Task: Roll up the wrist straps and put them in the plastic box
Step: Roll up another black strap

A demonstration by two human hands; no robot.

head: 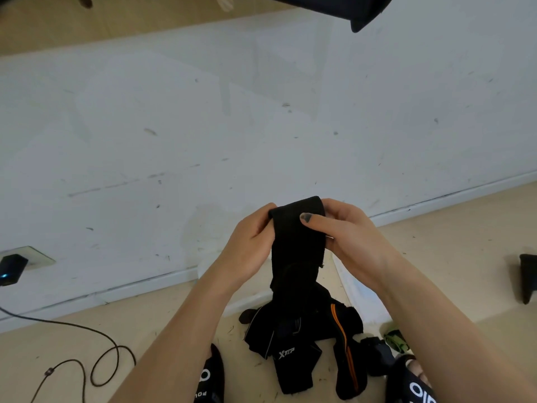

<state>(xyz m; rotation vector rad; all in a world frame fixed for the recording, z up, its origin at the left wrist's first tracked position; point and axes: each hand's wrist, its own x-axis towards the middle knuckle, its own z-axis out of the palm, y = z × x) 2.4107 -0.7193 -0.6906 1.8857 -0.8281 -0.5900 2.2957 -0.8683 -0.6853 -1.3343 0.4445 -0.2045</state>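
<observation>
In the middle of the frame, the left hand (250, 242) and right hand (348, 237) both pinch the top of a black strap (299, 242). Rolling is just starting. Next, keep winding it tight.

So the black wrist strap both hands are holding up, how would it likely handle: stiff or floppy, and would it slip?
Probably floppy: the wrist strap bends over at the top between the left hand and right hand, and its tail hangs limp toward the strap pile. Likely light, since a fingertip grip carries it. The woven-looking fabric suggests little slipping, though the texture is unclear.
</observation>
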